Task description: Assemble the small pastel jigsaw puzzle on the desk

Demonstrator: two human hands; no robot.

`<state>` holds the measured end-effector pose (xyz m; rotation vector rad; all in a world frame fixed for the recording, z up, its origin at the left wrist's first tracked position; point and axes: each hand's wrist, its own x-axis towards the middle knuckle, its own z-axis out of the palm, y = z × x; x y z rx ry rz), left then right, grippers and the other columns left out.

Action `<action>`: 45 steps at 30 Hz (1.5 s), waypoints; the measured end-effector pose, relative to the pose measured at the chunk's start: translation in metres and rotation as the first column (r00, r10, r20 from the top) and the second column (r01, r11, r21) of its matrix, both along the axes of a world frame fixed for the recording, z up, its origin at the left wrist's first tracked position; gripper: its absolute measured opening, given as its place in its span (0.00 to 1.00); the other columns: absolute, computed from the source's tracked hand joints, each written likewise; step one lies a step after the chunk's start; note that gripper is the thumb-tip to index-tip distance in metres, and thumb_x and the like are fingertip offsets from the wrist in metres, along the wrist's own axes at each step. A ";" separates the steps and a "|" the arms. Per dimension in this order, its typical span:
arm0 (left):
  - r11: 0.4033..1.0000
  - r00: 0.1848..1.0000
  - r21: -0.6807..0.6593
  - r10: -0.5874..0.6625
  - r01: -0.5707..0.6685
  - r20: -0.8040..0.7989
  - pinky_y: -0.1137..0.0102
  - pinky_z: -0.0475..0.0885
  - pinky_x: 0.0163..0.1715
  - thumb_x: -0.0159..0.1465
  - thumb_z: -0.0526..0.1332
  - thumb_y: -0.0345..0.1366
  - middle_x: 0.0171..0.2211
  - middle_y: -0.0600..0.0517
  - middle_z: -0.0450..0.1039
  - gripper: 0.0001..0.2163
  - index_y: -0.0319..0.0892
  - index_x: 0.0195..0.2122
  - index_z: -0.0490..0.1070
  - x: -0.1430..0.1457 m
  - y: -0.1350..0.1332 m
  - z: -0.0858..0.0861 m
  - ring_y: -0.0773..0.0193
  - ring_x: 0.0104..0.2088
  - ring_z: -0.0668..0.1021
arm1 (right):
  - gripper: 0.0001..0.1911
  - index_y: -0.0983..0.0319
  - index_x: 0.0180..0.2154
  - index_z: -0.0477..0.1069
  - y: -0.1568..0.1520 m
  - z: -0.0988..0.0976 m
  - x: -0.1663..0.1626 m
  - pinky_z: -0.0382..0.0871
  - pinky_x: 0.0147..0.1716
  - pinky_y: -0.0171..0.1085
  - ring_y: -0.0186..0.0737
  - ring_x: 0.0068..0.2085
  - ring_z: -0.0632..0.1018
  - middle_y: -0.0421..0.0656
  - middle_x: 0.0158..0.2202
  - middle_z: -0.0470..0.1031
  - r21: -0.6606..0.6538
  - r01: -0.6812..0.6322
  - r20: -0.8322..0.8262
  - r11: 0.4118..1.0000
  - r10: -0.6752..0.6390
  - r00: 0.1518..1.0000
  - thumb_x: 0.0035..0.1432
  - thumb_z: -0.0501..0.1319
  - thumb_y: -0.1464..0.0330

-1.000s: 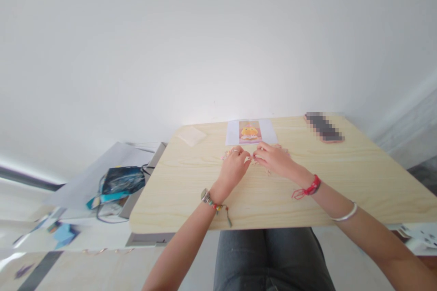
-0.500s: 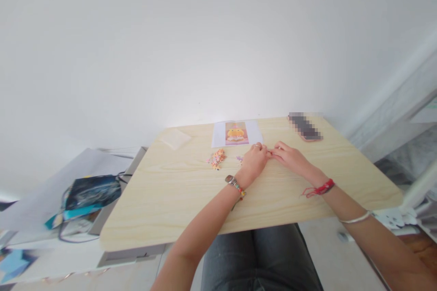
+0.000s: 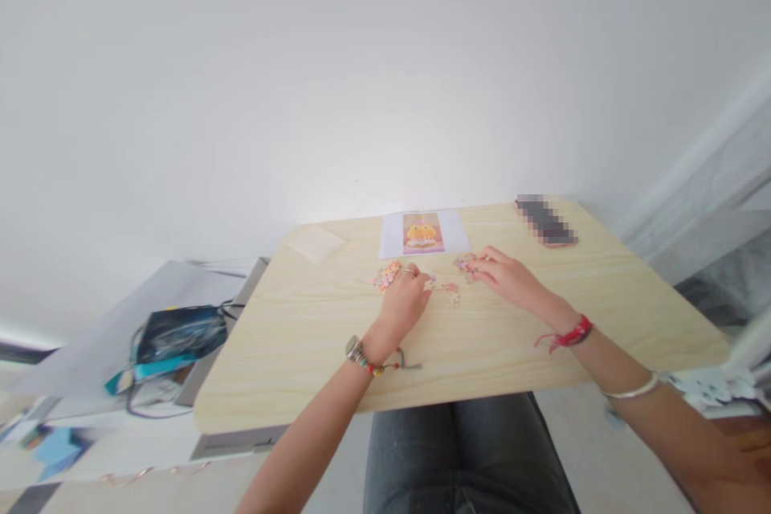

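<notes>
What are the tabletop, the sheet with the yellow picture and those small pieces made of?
Tabletop: wood or wood-look laminate, pale and smooth, judging by its grain.
Sheet: probably paper, matte-looking, thin, with a printed picture.
Small pieces: possibly card, multicoloured; too small to be sure.

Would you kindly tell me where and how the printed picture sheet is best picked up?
I'd pinch the white left margin of the printed picture sheet, coming from its left: it seems to lie flat, with the wall behind its far edge, small puzzle pieces before its near edge, and the right hand near its right corner.
</notes>
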<state>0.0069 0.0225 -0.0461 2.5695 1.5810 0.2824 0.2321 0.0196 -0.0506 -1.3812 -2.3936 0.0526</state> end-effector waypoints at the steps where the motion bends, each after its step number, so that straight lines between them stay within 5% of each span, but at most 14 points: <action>1: 1.000 1.000 -0.004 0.026 -0.026 -0.006 0.70 0.67 0.41 0.58 0.55 0.31 0.40 0.49 0.64 0.09 0.41 0.40 0.68 -0.006 -0.002 0.000 0.63 0.41 0.71 | 0.11 0.61 0.39 0.70 0.001 0.002 -0.010 0.64 0.36 0.33 0.35 0.37 0.71 0.44 0.40 0.66 -0.021 -0.034 0.017 0.999 0.035 0.999 0.59 0.50 0.69; 8: 0.996 0.996 0.020 0.091 -0.090 -0.012 0.70 0.66 0.41 0.58 0.54 0.30 0.43 0.47 0.64 0.09 0.39 0.40 0.68 -0.017 -0.002 -0.003 0.62 0.43 0.70 | 0.10 0.64 0.32 0.71 0.019 0.010 -0.067 0.60 0.31 0.33 0.38 0.36 0.71 0.47 0.37 0.66 -0.151 -0.015 0.200 0.988 0.045 0.979 0.57 0.53 0.67; 20: 0.996 0.996 -0.031 0.086 -0.087 -0.029 0.70 0.67 0.38 0.59 0.55 0.31 0.41 0.47 0.65 0.10 0.40 0.42 0.67 -0.005 0.002 -0.006 0.63 0.40 0.72 | 0.10 0.65 0.33 0.69 0.025 -0.003 -0.076 0.55 0.25 0.33 0.34 0.29 0.71 0.46 0.36 0.67 -0.158 -0.094 0.208 0.983 0.126 0.970 0.59 0.51 0.68; 28: 0.986 0.991 0.105 0.124 -0.130 0.056 0.70 0.66 0.38 0.59 0.56 0.34 0.39 0.49 0.66 0.09 0.41 0.40 0.68 -0.005 0.001 -0.002 0.63 0.38 0.71 | 0.13 0.64 0.23 0.69 0.029 0.001 -0.073 0.57 0.26 0.31 0.32 0.27 0.69 0.40 0.24 0.68 -0.180 -0.005 -0.224 0.984 -0.036 0.974 0.55 0.51 0.71; 33: 0.978 0.985 0.152 0.126 -0.143 0.117 0.71 0.66 0.36 0.61 0.54 0.35 0.37 0.50 0.67 0.07 0.43 0.38 0.69 -0.002 0.000 0.002 0.64 0.37 0.71 | 0.12 0.64 0.23 0.71 0.027 -0.002 -0.067 0.57 0.21 0.30 0.31 0.22 0.68 0.38 0.18 0.68 -0.407 -0.014 -0.474 0.913 -0.198 0.858 0.52 0.53 0.66; 38: 0.977 0.984 0.162 0.116 -0.137 0.132 0.71 0.66 0.36 0.62 0.52 0.35 0.36 0.50 0.67 0.08 0.42 0.36 0.69 0.001 -0.003 0.007 0.64 0.35 0.71 | 0.11 0.65 0.29 0.72 0.024 -0.005 -0.062 0.63 0.22 0.30 0.33 0.24 0.71 0.41 0.26 0.72 -0.563 -0.102 -0.603 0.820 -0.324 0.729 0.51 0.55 0.66; 41: 0.980 0.985 0.160 0.100 -0.122 0.141 0.71 0.65 0.36 0.62 0.51 0.35 0.36 0.50 0.67 0.08 0.42 0.34 0.70 0.002 -0.004 0.009 0.65 0.35 0.71 | 0.10 0.64 0.31 0.72 0.020 -0.001 -0.060 0.65 0.26 0.32 0.33 0.27 0.72 0.42 0.30 0.73 -0.455 -0.068 -0.577 0.888 -0.237 0.782 0.52 0.55 0.66; 45: 0.980 0.986 0.170 0.082 -0.106 0.145 0.71 0.66 0.36 0.62 0.51 0.35 0.35 0.50 0.66 0.08 0.43 0.35 0.69 -0.001 -0.004 0.008 0.65 0.36 0.71 | 0.08 0.63 0.35 0.71 0.014 0.006 -0.057 0.64 0.34 0.34 0.34 0.32 0.71 0.44 0.34 0.70 -0.147 -0.011 -0.400 0.989 -0.050 0.915 0.54 0.55 0.68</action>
